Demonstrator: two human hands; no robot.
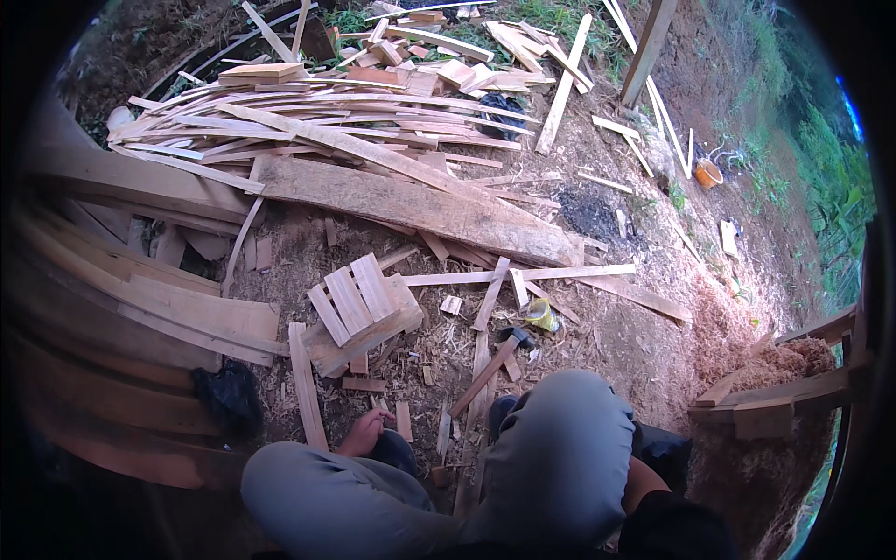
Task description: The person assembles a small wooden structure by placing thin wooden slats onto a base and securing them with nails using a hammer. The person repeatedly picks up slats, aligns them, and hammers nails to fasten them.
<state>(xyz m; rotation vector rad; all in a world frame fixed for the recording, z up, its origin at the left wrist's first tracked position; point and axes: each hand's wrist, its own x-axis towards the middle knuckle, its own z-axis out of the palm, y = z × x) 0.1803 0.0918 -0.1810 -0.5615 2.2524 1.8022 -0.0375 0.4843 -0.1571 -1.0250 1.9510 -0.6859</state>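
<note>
My left hand reaches down past my left knee to the chip-strewn ground. Its fingers are drawn together beside short wood offcuts, and I cannot make out what, if anything, is in them. Only the forearm of my right arm shows beside my right knee; that hand is hidden. Ahead, a thick wooden block carries several short slats side by side. A hammer with a wooden handle and dark head lies between the block and my right knee. A short flat board piece lies just right of my left hand.
A crumpled yellow packet sits beyond the hammer. A wide plank lies before a large heap of thin strips. On the left are stacked boards and a black plastic bag; shavings cover the right, near a wooden frame.
</note>
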